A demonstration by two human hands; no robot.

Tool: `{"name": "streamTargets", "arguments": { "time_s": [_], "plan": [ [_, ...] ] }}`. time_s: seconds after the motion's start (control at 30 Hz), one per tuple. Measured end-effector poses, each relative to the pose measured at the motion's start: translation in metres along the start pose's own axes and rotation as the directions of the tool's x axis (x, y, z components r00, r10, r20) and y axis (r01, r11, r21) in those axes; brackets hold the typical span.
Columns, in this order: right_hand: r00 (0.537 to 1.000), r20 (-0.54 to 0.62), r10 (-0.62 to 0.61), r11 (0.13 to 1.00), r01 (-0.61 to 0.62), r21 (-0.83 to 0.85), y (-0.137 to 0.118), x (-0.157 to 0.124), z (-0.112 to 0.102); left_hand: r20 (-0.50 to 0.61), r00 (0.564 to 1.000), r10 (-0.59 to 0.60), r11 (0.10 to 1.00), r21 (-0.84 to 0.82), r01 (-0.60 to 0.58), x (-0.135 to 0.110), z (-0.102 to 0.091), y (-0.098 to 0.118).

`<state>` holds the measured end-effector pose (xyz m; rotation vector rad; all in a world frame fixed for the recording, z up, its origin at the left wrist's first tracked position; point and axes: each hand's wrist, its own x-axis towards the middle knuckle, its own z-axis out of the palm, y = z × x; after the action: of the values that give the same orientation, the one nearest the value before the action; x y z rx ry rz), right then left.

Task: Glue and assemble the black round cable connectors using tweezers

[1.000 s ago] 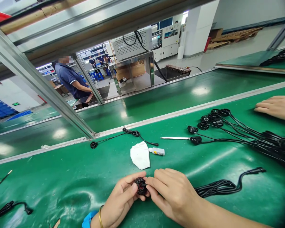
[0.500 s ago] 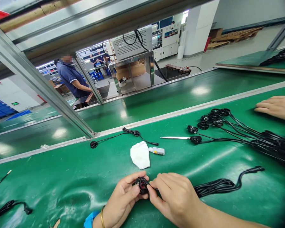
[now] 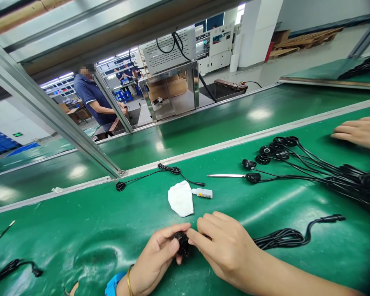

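My left hand (image 3: pixel 156 257) and my right hand (image 3: pixel 226 246) meet at the near edge of the green bench. Both pinch a small round black part (image 3: pixel 181 242) between fingers and thumbs. Its black coiled cable (image 3: pixel 283 238) trails off to the right on the mat. Most of the part is hidden by my fingers. A white cloth (image 3: pixel 181 198) and a small white tube (image 3: pixel 202 193) lie just beyond my hands.
A bundle of black cabled parts (image 3: pixel 311 168) lies at right, with thin metal tweezers (image 3: pixel 225 176) beside it. Another person's hand (image 3: pixel 359 132) rests at the far right. One loose cabled part (image 3: pixel 160 172) lies by the metal rail (image 3: pixel 234 144). A person in blue (image 3: pixel 91 98) stands beyond the conveyor.
My hands have closed tighter round the black part, so its red inside no longer shows. The view has tipped down slightly.
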<state>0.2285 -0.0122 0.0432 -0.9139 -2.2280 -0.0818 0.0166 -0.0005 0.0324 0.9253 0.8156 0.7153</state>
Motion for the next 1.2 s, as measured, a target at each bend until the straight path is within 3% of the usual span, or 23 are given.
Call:
{"name": "streamTargets", "arguments": {
  "time_s": [0.17, 0.3, 0.83, 0.97, 1.2],
  "plan": [
    [0.998, 0.018, -0.063, 0.997, 0.064, -0.042, -0.002, 0.000, -0.001, 0.047, 0.998, -0.052, 0.997, -0.059, 0.054, 0.000, 0.001, 0.000],
    [0.996, -0.055, -0.073, 0.997, 0.071, -0.040, -0.005, 0.002, 0.001, 0.074, 0.996, -0.054, 0.988, -0.143, 0.064, 0.002, 0.002, -0.001],
    [0.971, -0.225, 0.085, 0.987, -0.113, -0.111, -0.013, -0.003, 0.014, 0.008, 0.999, -0.042, 0.980, -0.196, 0.042, 0.000, 0.002, -0.005],
    [0.977, -0.199, 0.073, 0.990, -0.094, -0.102, -0.014, -0.005, 0.015, 0.017, 0.999, -0.042, 0.983, -0.180, 0.044, 0.000, 0.002, -0.005],
    [0.998, -0.056, 0.026, 0.998, -0.028, -0.052, -0.004, -0.001, 0.005, 0.057, 0.998, -0.028, 0.994, -0.106, 0.034, 0.002, 0.004, 0.000]
  ]
}}
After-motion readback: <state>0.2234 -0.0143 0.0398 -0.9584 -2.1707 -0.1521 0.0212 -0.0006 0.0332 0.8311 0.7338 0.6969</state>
